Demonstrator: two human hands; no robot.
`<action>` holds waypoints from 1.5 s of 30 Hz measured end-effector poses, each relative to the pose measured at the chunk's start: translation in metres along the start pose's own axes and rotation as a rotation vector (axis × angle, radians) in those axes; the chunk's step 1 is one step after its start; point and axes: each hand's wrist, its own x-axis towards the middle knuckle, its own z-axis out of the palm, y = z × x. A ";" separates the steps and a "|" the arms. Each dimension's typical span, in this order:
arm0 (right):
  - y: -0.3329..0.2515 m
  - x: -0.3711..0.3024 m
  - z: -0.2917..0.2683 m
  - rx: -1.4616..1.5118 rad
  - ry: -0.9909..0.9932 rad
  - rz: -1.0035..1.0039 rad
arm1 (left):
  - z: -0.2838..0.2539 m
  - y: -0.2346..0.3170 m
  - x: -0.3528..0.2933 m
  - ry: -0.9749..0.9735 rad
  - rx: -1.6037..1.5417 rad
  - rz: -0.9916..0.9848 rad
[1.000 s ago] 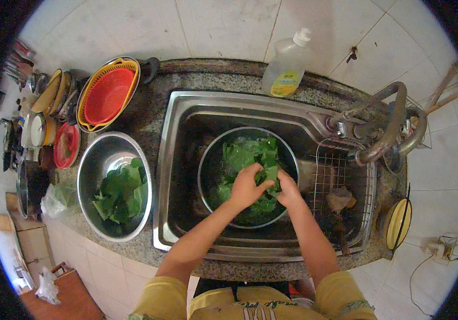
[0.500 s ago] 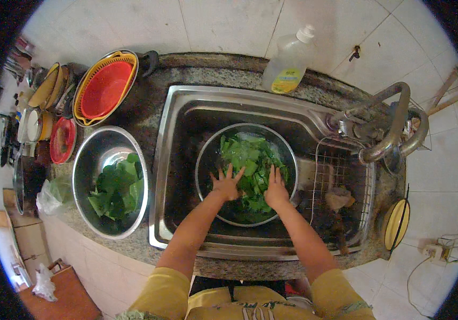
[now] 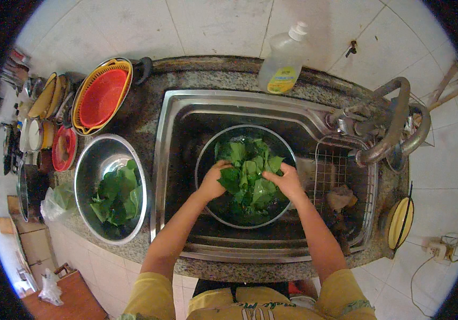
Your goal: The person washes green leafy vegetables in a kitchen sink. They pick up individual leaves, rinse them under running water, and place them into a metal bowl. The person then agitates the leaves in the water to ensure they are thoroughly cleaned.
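A round basin (image 3: 204, 205) with water and leafy greens (image 3: 250, 176) stands in the steel sink (image 3: 178, 128). My left hand (image 3: 215, 181) closes on the left side of a bunch of the greens, its fingertips partly hidden by leaves. From the right, my right hand (image 3: 287, 182) grips the same bunch, thumb on top and the other fingers mostly covered. The bunch is gathered up between both hands over the basin. More greens (image 3: 117, 194) lie in a steel bowl (image 3: 82, 176) on the counter to the left.
A wire rack (image 3: 327, 165) holding a brownish scrubber (image 3: 341, 197) sits at the sink's right, beneath the curved faucet (image 3: 394, 144). A soap bottle (image 3: 282, 64) stands behind the sink. Red and yellow baskets (image 3: 103, 98) rest at the back left. A yellow lid-like disc (image 3: 401, 224) leans at the right edge.
My hands have gone from lying spread on the greens to gripping them from both sides. They have moved apart slightly, and the leaves are drawn up into a bunch.
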 end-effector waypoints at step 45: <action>0.025 -0.022 0.037 -0.320 -0.484 -0.177 | 0.024 0.042 -0.026 -0.466 0.390 -0.036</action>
